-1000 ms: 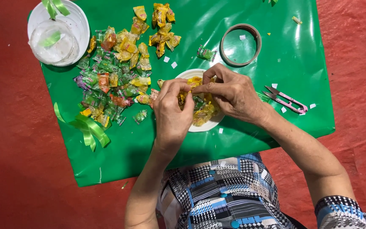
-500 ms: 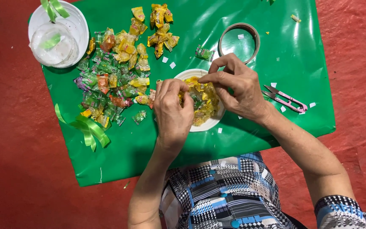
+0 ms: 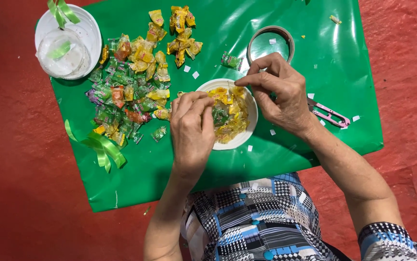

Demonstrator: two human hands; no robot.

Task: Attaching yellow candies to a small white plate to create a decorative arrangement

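Observation:
A small white plate (image 3: 243, 138) holding yellow wrapped candies (image 3: 232, 116) sits in the middle of a glossy green sheet (image 3: 324, 63). My left hand (image 3: 192, 128) rests at the plate's left edge, its fingertips pinched on a yellow candy (image 3: 218, 93) there. My right hand (image 3: 282, 94) hovers over the plate's upper right rim. Its thumb and forefinger are pinched together just below a roll of clear tape (image 3: 286, 36). I see nothing between those fingers.
A heap of green, orange and yellow candies (image 3: 126, 96) lies left of the plate, with more yellow ones (image 3: 182, 21) above it. A white tub with a clear lid (image 3: 66, 43) stands top left, green ribbon (image 3: 99, 147) lower left, pink snips (image 3: 331, 115) at the right. Red floor surrounds the sheet.
My right hand has lifted off the candies and drawn up and right, away from my left hand. The left hand stays at the plate's left edge.

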